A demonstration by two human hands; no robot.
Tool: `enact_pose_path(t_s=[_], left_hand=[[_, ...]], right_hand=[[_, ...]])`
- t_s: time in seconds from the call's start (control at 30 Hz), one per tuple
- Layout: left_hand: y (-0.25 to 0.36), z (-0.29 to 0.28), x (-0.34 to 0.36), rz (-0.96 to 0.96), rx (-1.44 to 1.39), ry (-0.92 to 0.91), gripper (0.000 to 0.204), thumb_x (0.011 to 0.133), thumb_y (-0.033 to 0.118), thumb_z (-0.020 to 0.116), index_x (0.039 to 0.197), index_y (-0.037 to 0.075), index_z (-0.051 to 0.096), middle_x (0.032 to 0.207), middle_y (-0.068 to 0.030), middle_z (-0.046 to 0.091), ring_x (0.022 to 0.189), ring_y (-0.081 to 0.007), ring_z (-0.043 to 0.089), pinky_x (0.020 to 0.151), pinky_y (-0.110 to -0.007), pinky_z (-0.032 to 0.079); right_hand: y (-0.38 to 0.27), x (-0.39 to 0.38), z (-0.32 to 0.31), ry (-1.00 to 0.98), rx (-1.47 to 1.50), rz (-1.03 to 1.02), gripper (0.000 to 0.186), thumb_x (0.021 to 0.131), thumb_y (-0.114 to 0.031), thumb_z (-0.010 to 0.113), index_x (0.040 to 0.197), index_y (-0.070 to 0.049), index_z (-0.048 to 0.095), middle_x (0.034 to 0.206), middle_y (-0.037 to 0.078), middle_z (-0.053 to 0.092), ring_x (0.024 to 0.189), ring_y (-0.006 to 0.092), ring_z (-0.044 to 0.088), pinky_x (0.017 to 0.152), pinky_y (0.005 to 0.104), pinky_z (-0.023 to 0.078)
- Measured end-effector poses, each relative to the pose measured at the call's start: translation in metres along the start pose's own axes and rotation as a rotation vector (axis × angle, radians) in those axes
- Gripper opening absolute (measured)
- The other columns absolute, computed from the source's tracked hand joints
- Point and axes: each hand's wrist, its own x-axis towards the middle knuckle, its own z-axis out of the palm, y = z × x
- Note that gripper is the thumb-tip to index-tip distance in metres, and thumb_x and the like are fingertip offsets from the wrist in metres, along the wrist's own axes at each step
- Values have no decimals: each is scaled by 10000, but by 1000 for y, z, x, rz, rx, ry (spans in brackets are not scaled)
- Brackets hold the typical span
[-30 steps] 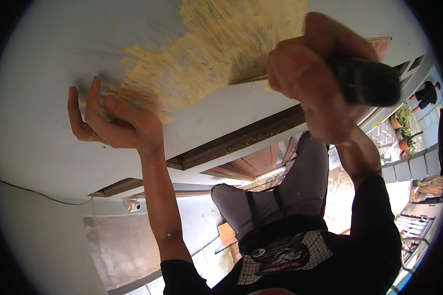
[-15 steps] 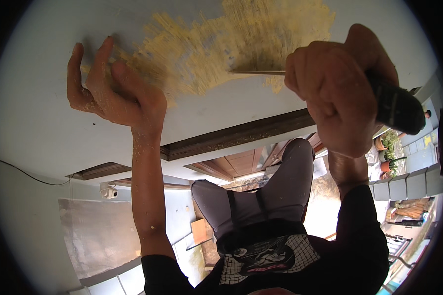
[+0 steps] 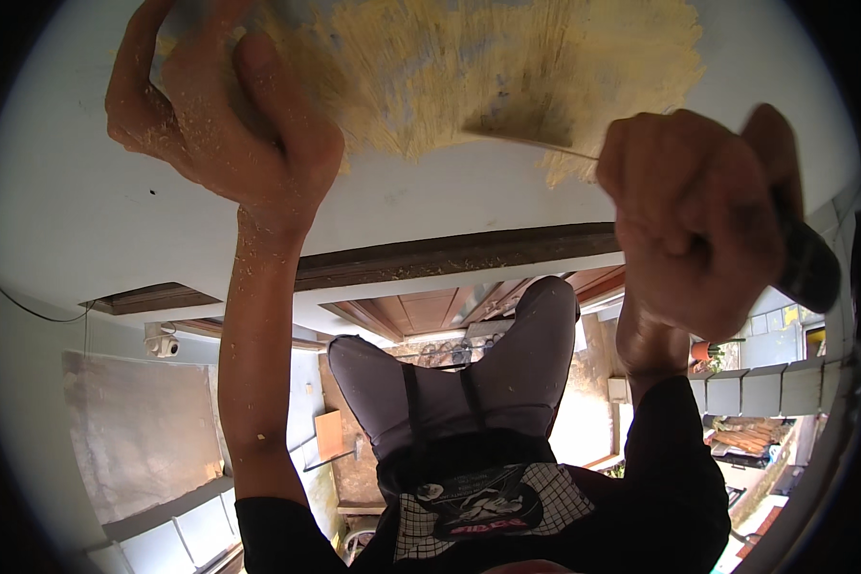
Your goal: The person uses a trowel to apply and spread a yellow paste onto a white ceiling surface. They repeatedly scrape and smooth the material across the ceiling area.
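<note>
Loosely curled and empty, the left hand point(image 3: 222, 120) — flecked with pale shavings — hangs near a yellow-streaked patch point(image 3: 392, 77); a thin-bladed scraper point(image 3: 545, 143) slants over it, dark handle point(image 3: 815, 270) clenched in the right hand point(image 3: 694, 215).

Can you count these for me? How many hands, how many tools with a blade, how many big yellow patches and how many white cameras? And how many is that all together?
Hands: 2 (left hand, right hand)
Bladed tool: 1, in the right hand
Big yellow patch: 1
White camera: 1
Total: 5
</note>
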Motion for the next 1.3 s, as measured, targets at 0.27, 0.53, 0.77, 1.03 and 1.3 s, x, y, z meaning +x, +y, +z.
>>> enact_pose_path(t_s=[0.27,0.53,0.77,1.03,1.3], left_hand=[[4,5,0,-14,-111,67,238,954,132,513,1104,16,657,1262,-143,544,1177,-220,375,964,-317,365],[-2,-7,0,-106,-5,-31,250,925,62,515,1138,40,644,1344,-176,466,1208,-244,351,950,-387,315],[82,-57,-61,-510,-494,-201,233,998,75,431,1141,-11,593,1222,-174,545,1145,-281,489,940,-374,409],[227,-98,-99,-1700,-1418,-902,426,1063,346,421,1104,-38,602,878,-55,635,859,-122,601,824,-246,441],[212,-66,-51,-1644,-1439,-990,327,1027,251,480,1145,-37,582,1012,-126,669,886,-211,666,813,-345,528]], right_hand=[[-18,-2,7,107,88,98,279,1000,-152,334,723,-121,337,549,1,369,459,116,336,437,308,300],[2,-34,60,251,77,259,316,763,26,657,585,-61,411,512,4,418,437,65,371,402,258,264],[-1,-153,66,678,12,343,204,801,-1,675,662,-29,529,584,40,527,474,106,435,452,266,326],[-15,-169,51,781,22,-32,84,796,17,616,776,1,536,632,93,575,529,173,537,492,262,433],[-42,-172,32,528,-292,-81,179,779,-127,697,921,-64,607,774,104,626,810,275,627,809,469,534]])
